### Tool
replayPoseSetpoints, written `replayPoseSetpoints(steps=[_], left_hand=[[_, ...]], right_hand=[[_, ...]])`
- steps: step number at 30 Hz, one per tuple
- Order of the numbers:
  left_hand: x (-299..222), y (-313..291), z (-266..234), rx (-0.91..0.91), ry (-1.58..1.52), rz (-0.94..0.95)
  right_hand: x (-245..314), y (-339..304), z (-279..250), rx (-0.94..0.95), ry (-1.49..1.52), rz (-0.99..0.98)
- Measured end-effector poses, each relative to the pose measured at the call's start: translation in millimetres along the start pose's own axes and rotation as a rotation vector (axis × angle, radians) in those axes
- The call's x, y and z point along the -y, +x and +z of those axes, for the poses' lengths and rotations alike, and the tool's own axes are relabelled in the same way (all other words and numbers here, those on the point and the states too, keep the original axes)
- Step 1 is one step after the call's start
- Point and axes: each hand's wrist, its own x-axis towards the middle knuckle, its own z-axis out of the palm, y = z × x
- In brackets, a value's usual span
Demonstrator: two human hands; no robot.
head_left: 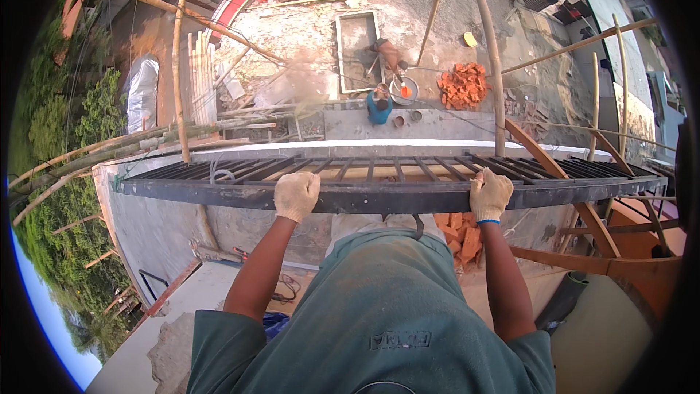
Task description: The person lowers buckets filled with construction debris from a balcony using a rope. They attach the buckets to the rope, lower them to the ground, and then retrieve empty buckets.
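Note:
A long black metal railing [394, 197] with many thin bars spans the view in front of my waist, its near flat rail facing me. My left hand [297, 195], in a cream knit work glove, is closed over that rail left of my body. To the right, my right hand [491, 195] grips the same rail in a matching glove with a blue cuff edge. Both forearms reach forward, roughly level with each other. My thumbs and the underside of each grip are hidden. A pale loop of wire [221, 169] lies against the bars toward the left end.
Bamboo poles [487, 44] rise beyond the railing. Far below, two people work beside a round tub [403, 90] and a rectangular frame [337, 51], with an orange brick pile [464, 86] nearby. Broken bricks [467, 241] lie near my feet. Rust-brown beams [601, 230] stand at right.

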Motion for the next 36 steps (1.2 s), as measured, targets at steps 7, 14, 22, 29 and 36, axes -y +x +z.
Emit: replayPoseSetpoints(steps=[7, 14, 22, 29, 36], left_hand=[[4.2, -1.4, 3.9, 0.007, 0.050, 0.013], [4.2, -1.7, 4.2, 0.022, 0.045, -0.003], [3.1, -1.4, 3.1, 0.007, 0.024, 0.030], [3.1, -1.3, 2.6, -0.006, 0.052, 0.026], [6.1, -3.1, 4.6, -0.001, 0.040, 0.015]], right_hand=[[2.2, 1.3, -1.7, -0.020, 0.004, -0.009], [7.8, 1.9, -7.1, -0.060, 0.002, -0.019], [7.3, 1.7, -5.6, -0.058, -0.019, -0.002], [4.9, 1.1, -0.6, -0.129, 0.024, -0.034], [6.5, 0.5, -2.2, -0.102, 0.019, -0.019]])
